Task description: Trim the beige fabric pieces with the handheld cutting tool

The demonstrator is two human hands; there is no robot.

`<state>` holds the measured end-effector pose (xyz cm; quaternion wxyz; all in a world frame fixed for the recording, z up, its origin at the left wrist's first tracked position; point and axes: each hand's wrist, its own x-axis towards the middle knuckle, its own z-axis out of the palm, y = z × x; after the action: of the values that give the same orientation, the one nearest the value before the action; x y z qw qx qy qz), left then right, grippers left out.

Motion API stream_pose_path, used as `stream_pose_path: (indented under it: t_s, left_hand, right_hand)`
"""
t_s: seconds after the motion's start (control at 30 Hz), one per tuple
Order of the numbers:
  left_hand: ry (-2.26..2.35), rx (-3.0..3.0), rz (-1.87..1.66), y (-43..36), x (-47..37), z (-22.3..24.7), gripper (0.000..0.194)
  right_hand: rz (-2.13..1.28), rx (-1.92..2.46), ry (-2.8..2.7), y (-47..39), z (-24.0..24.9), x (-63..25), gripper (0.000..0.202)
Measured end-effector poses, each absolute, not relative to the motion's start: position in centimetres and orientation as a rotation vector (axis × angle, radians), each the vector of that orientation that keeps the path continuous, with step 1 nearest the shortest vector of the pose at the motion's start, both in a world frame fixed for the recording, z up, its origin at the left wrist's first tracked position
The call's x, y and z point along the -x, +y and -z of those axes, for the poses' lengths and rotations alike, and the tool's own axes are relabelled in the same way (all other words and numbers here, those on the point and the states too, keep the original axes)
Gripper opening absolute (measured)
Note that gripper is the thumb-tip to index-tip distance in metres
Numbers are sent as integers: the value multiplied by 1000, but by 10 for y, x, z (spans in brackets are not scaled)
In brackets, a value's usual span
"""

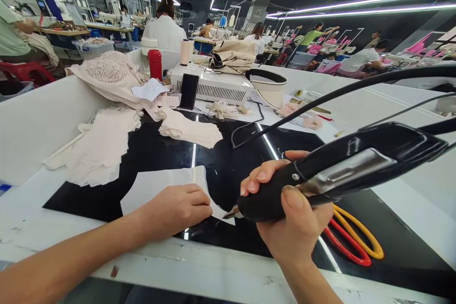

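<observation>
My left hand (181, 206) rests on a white, curved cut piece (146, 185), its fingers closed together at the piece's right side. Whether the piece is fabric or paper I cannot tell. Wrapped around a black glue gun (356, 161) is my right hand (297, 221), thumb beside the long metal lever. The pointed metal nozzle aims left and down, over or against the piece's lower right corner; contact is unclear. Scissors with red and yellow handles (377, 249) lie on the black mat (231, 171), partly hidden behind my right hand.
Beige cut pieces lie stacked (101, 147) at left and further back (190, 128). A phone (189, 91) leans on a white vented machine (217, 89). A red bottle (155, 63) stands nearby. A black hose (356, 88) arches across the right side. Other people sit at sewing stations behind.
</observation>
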<state>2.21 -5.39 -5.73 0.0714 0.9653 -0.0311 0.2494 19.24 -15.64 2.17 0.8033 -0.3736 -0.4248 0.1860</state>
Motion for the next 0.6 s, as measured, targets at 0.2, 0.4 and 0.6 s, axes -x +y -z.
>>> stream_pose_path:
  t_s: [0.2, 0.4, 0.6]
  left_hand:
    - [-86, -2904, -732, -54, -20, 56, 15]
    - [-76, -2880, -744, -53, -20, 56, 16]
    - [-54, -2897, -732, -52, -17, 57, 19]
  right_hand:
    - [-371, 842, -903, -161, -21, -195, 39]
    - [-384, 824, -903, -162, -18, -194, 40]
    - [-363, 813, -903, -160, -16, -194, 40]
